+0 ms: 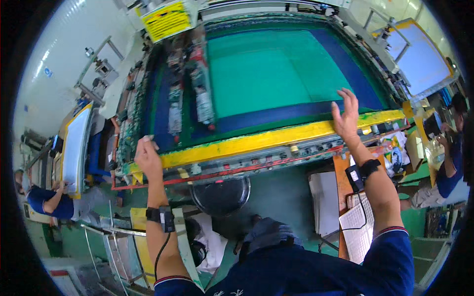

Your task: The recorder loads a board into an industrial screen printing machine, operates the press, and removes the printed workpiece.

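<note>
My left hand (148,152) is at the left end of the yellow bar (261,138) along the screen frame's near edge, fingers curled together; whether they hold anything is unclear. My right hand (348,113) is raised over the bar's right part, fingers apart and slightly bent, holding nothing. Before me lies a large printing screen with a teal middle (266,74) and dark blue border. Two long squeegee carriages (202,98) stand over its left part, blurred. A red rail (227,171) runs below the yellow bar.
A co-worker (49,200) handles a pale screen (74,148) at left; another person (449,158) works at right. Below are a black round stool (219,195), metal racks (113,232), an orange table (340,177) and a white grid panel (358,232). A yellow sign (165,19) tops the machine.
</note>
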Motion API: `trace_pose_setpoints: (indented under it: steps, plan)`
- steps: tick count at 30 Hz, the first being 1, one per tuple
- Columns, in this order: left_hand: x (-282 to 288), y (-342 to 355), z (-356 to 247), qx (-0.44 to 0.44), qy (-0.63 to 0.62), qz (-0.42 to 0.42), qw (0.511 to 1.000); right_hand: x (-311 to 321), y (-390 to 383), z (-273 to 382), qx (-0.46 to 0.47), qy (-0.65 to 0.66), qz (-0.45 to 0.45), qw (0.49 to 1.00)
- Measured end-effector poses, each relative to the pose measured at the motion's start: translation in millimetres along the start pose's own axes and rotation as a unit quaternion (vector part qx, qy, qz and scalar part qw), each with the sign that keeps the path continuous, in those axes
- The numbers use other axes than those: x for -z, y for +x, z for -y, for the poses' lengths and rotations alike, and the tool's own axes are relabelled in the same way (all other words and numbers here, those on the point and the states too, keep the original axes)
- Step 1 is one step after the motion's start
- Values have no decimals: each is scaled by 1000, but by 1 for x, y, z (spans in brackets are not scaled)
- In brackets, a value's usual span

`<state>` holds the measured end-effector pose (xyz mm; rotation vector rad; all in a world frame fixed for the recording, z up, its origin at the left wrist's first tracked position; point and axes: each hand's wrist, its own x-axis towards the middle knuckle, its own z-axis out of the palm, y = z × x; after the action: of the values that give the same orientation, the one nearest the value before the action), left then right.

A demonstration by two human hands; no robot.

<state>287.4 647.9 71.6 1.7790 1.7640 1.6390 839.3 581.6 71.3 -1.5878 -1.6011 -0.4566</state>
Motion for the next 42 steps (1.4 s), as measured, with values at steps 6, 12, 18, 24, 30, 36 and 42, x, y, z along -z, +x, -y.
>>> trace_pose_setpoints:
  steps: [6,12,18,24,30,36,42]
  plan:
    - [-1,2,2,-14,-14,-3,1000,-1,2,-1,5,-12,2,1000]
    - [-4,1,3,-30,25,-16,999,1,3,-1,15,-9,-16,1000]
    - [11,3,8,-5,9,8,1000,-8,3,9,3,0,-10,1000]
    - [2,3,8,-2,-20,1,1000,4,1,6,-3,2,-12,1000]
    - [-1,2,0,-16,-3,-5,1000,2,3,5,-8,-9,-4,1000]
    - [-2,1,-5,-39,7,-6,999,3,3,5,-4,-9,-15,1000]
    - [-2,1,1,-31,-16,-2,999,3,3,5,-6,-13,-11,1000]
